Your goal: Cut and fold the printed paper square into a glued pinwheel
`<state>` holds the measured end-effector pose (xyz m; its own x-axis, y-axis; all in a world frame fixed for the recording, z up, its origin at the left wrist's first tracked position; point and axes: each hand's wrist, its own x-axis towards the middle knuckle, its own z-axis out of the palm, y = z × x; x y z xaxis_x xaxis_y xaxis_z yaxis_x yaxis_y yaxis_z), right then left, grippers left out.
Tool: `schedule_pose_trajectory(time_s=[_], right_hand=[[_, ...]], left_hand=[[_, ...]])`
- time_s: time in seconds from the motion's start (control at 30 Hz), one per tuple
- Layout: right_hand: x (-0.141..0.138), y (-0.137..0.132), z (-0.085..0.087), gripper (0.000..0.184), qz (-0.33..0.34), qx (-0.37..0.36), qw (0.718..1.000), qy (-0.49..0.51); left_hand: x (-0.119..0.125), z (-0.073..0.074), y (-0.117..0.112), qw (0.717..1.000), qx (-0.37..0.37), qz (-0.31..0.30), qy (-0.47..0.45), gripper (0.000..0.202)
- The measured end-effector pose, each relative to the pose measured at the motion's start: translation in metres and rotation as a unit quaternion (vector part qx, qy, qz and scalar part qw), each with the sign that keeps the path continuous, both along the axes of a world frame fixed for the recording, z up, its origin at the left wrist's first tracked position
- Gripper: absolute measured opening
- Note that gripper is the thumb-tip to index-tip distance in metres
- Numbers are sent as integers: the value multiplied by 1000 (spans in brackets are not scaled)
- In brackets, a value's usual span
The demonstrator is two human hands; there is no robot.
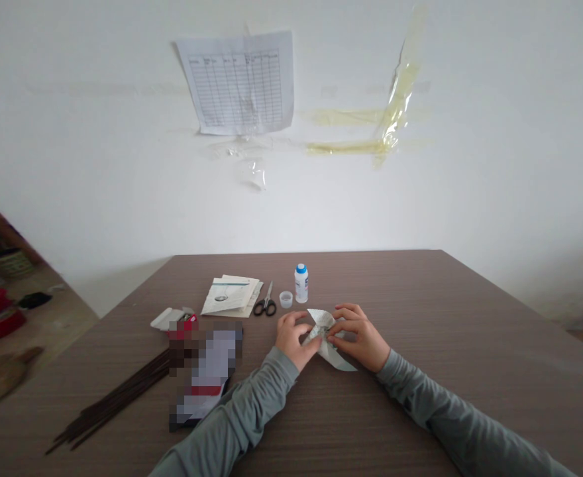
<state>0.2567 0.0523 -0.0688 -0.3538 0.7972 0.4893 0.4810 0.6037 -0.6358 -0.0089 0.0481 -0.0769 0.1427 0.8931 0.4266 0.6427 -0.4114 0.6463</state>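
Between my hands, just above the brown table, is a folded piece of pale printed paper point(335, 358) with creased, pointed corners. My left hand point(294, 338) pinches its left side with thumb and fingers. On the other side, my right hand point(358, 336) grips the paper near its middle, fingertips bent together. Some of the folds are hidden by my fingers. Behind my hands stands a white glue bottle point(301, 285) with a blue top. Beside it sits a small clear cap point(286, 299). Black-handled scissors point(265, 305) lie left of the cap.
Printed paper sheets point(229, 295) are stacked left of the scissors. Nearer me are an opened red and white box point(185, 323), a blurred-out flat object point(207, 374) and a bundle of thin dark sticks point(117, 397). The table point(445, 298) meets a white wall.
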Motion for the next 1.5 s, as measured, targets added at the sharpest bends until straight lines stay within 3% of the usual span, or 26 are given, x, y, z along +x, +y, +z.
schedule_pose_trajectory(time_s=[0.33, 0.8, 1.0, 1.23, 1.4, 1.5], right_hand=[[-1, -1, -3, 5, -14, -1, 1000, -14], [-1, 2, -11, 6, -25, 17, 999, -18], [-1, 2, -11, 7, -37, -15, 999, 4], [-1, -1, -4, 31, -66, -62, 995, 34], [-2, -2, -1, 61, -56, -93, 993, 37], [-3, -3, 3, 68, -52, -95, 994, 16]], left_hand=[[2, 8, -1, 1000, -26, -8, 9, 12], [4, 4, -1, 1000, -25, -9, -2, 18], [3, 2, 1, 1000, -22, -11, -5, 15], [4, 1, 1, 1000, -11, -13, -9, 13], [3, 2, 1, 1000, -19, -15, -7, 13], [3, 4, 0, 999, -28, -19, -9, 12]])
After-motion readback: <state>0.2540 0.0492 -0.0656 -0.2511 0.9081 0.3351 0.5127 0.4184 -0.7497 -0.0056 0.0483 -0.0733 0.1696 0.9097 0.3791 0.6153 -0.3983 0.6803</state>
